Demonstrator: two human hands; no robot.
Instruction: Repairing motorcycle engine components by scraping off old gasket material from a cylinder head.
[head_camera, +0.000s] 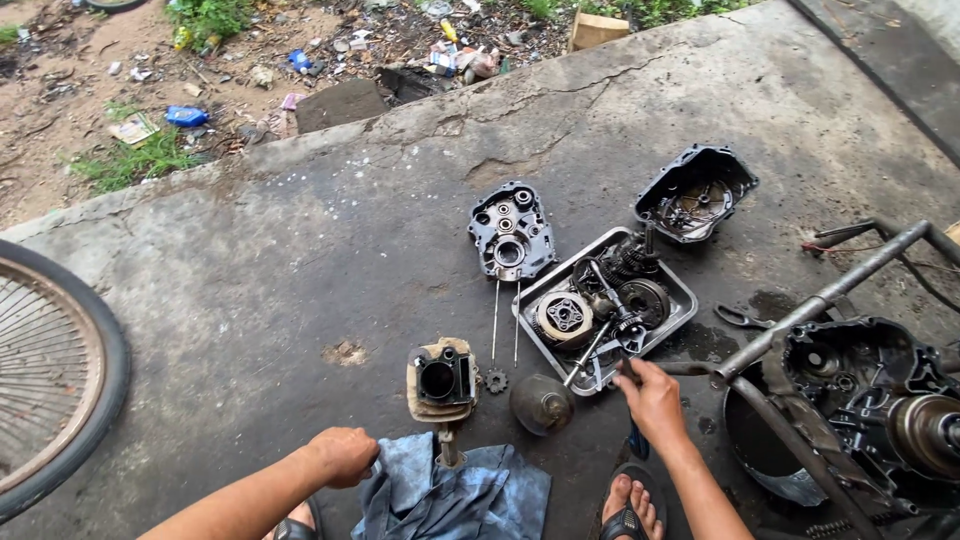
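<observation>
Right hand (652, 398) at near edge of metal tray (683, 300), fingers curled around small tool or part there; exact item too small to tell. Left hand (345, 455) closed in fist on something at edge of blue cloth (480, 495); held thing hidden. Cylinder block (442, 380) stands upright on concrete floor (300, 260) between hands, just above cloth. Tray holds clutch and gears. Small sprocket (496, 381) beside cylinder. Crankcase cover (511, 230) lies beyond tray.

Left hand (343, 455) fisted, right hand (652, 398) curled
</observation>
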